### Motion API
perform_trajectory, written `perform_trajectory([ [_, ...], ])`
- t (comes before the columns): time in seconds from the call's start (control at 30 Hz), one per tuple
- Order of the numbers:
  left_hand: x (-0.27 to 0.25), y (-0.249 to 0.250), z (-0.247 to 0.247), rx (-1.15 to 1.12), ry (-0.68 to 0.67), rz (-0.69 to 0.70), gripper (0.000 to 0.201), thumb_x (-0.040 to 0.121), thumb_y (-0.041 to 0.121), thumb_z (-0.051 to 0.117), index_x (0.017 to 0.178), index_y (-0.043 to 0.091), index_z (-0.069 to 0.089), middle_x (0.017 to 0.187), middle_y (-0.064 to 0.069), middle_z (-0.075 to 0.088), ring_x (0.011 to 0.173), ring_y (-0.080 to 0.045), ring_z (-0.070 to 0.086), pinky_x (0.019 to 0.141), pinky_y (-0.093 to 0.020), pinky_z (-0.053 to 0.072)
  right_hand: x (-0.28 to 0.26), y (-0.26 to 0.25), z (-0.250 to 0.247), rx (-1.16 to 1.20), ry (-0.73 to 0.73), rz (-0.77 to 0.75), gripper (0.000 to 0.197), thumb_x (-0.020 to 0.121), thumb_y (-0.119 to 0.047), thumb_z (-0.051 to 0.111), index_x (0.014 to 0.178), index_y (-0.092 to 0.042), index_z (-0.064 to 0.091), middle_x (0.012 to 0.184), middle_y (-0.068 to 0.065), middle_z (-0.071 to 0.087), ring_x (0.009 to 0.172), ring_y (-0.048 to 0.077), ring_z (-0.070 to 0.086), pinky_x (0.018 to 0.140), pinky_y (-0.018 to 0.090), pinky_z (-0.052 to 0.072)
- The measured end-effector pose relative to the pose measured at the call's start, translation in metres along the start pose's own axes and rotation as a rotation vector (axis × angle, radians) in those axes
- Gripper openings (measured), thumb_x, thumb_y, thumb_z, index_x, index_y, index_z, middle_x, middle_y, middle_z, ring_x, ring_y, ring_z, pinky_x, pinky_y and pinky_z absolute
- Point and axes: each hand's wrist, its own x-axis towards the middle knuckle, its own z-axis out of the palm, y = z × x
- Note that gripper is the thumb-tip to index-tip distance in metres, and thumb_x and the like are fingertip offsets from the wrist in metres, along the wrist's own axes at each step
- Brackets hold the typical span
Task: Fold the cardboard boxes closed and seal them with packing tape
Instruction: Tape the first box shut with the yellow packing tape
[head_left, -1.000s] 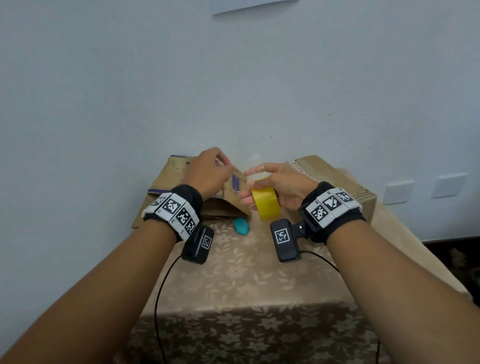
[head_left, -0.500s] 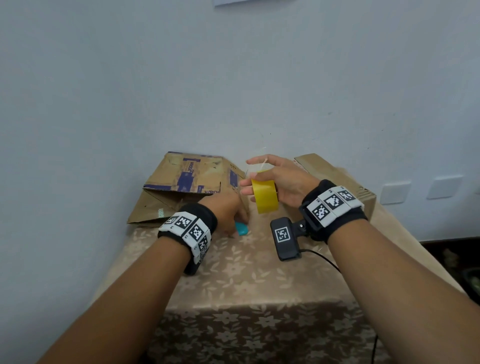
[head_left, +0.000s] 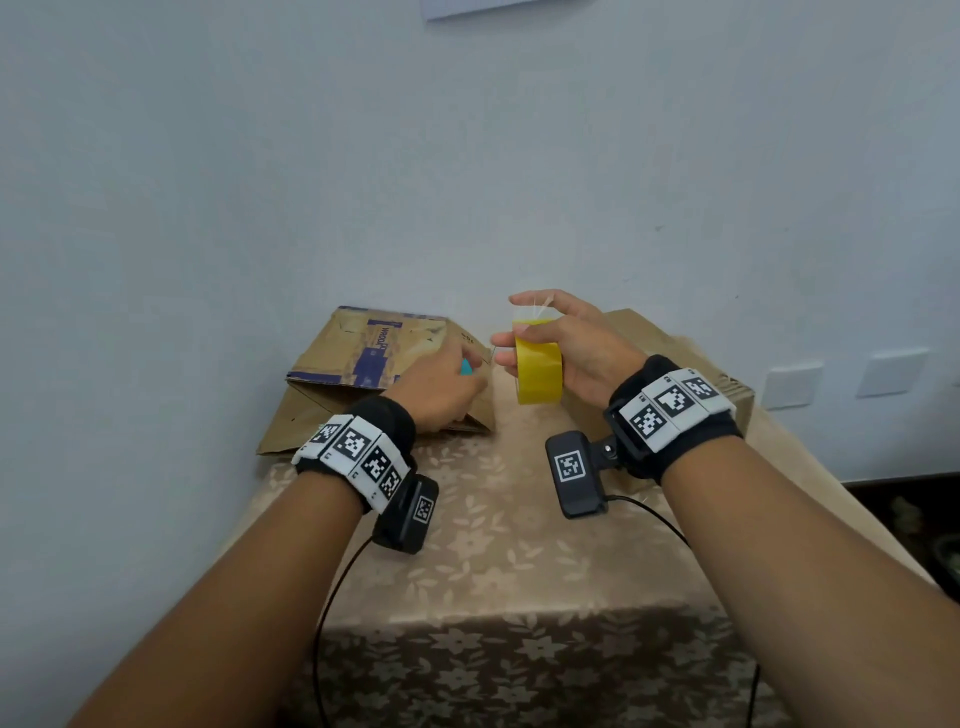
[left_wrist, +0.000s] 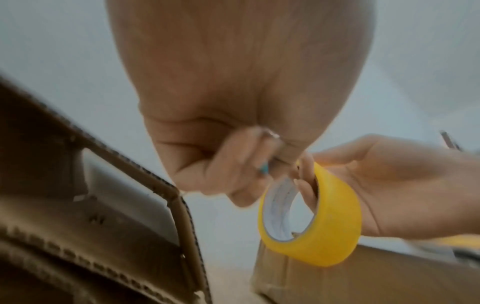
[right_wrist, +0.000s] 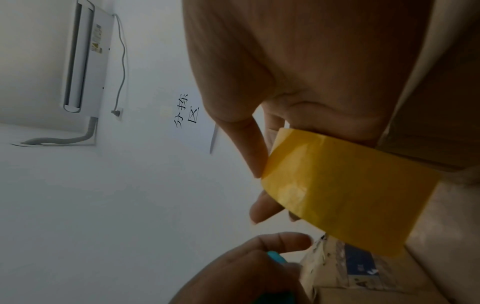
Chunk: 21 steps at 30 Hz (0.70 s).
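Note:
My right hand (head_left: 558, 345) holds the yellow tape roll (head_left: 537, 366) upright above the table, fingers through its core (left_wrist: 285, 207), a short clear tape end stuck to the raised index finger. My left hand (head_left: 441, 387) grips a small teal cutter (head_left: 466, 367), its tip showing between curled fingers (left_wrist: 263, 169) just left of the roll (right_wrist: 337, 189). An unsealed cardboard box (head_left: 358, 374) with blue print lies at the back left behind the left hand, flaps loose. A second cardboard box (head_left: 727, 387) sits at the back right behind the right wrist.
The table (head_left: 493, 561) wears a beige flowered cloth and stands against a white wall. Black cables hang from both wrist cameras over the front edge. Wall sockets (head_left: 792, 384) are at the right. An air conditioner (right_wrist: 85, 55) shows in the right wrist view.
My left hand left the box flap, dropped to the table, picked up the teal cutter and lifted it toward the tape roll. The right hand raised the roll slightly.

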Motion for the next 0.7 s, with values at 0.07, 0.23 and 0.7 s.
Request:
perform_trajectory([
  [0.07, 0.0038, 0.0001, -0.0011, -0.104, 0.057, -0.053, 0.016, 0.103, 0.025, 0.045, 0.113, 0.016, 0.055, 0.072, -0.002, 0.056, 0.051, -0.012, 0.047, 0.048, -0.026, 0.035, -0.0010, -0.0004, 0.0001, 0.004, 0.006, -0.002, 0.038, 0.098, 0.010, 0.056, 0.132, -0.007, 0.059, 0.096, 0.027, 0.074, 0.068, 0.030, 0.075, 0.066, 0.039, 0.065],
  [0.23, 0.0030, -0.0012, -0.0032, -0.608, -0.003, -0.168, 0.032, 0.099, 0.030, 0.031, 0.107, 0.015, 0.057, 0.068, -0.005, 0.051, 0.045, -0.012, 0.036, 0.040, -0.020, 0.030, -0.0010, -0.0003, -0.0008, 0.000, 0.014, -0.003, 0.038, 0.098, 0.010, 0.056, 0.131, -0.008, 0.060, 0.095, 0.026, 0.075, 0.067, 0.029, 0.075, 0.067, 0.038, 0.065],
  [0.7, 0.0058, -0.0082, -0.0036, -0.602, 0.078, 0.056, 0.046, 0.095, 0.053, 0.055, 0.109, 0.010, 0.050, 0.071, -0.002, 0.058, 0.041, -0.009, 0.042, 0.035, -0.021, 0.036, -0.0007, 0.0019, -0.0002, -0.009, 0.019, 0.001, 0.037, 0.098, 0.010, 0.056, 0.130, -0.009, 0.061, 0.097, 0.027, 0.074, 0.067, 0.029, 0.075, 0.064, 0.037, 0.064],
])
